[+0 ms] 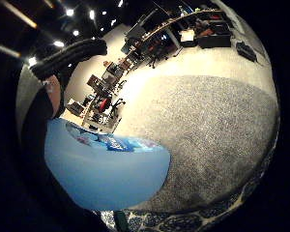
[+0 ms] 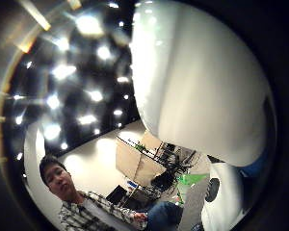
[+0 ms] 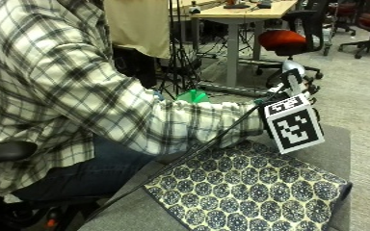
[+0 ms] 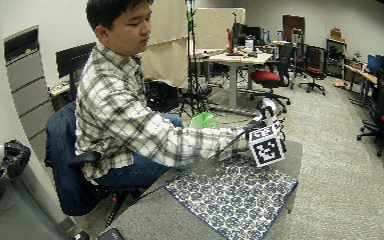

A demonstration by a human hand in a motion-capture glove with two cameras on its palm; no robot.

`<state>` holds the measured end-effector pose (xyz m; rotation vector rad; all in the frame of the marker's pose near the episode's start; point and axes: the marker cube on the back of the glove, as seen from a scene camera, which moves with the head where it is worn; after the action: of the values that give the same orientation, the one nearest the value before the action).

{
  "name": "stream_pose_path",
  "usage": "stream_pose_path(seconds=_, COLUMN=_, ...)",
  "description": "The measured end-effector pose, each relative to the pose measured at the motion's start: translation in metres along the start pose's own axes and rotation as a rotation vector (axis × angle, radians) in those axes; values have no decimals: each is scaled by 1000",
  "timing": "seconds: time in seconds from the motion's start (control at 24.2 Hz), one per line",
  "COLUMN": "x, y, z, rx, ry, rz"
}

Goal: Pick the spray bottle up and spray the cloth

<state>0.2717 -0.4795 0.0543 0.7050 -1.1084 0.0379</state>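
My gloved right hand [image 3: 299, 82] grips the spray bottle [image 3: 291, 65] and holds it in the air over the far end of the grey table [image 3: 332, 144]. In the outside view only the bottle's white head shows above the hand. Its blue body [image 1: 101, 169] lies close against the palm, with a gloved finger [image 1: 70, 55] curled past it. The white spray head [image 2: 197, 82] fills much of the thumb side palm view. The blue patterned cloth [image 3: 249, 192] lies flat on the table, below and nearer the person than the bottle.
A green object [image 3: 192, 96] sits behind the person's forearm. A desk [image 3: 243, 14] and office chairs [image 3: 294, 38] stand on the carpet beyond the table. The cloth [image 4: 235, 195] reaches the table's near right edge.
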Motion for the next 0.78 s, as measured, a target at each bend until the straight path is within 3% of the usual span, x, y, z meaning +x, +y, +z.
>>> stream_pose_path(seconds=0.45, x=2, y=-4, z=1, rx=-26, ry=9, rz=15)
stream_pose_path(seconds=0.78, x=8, y=6, z=-2, rx=-132, ry=64, rz=50)
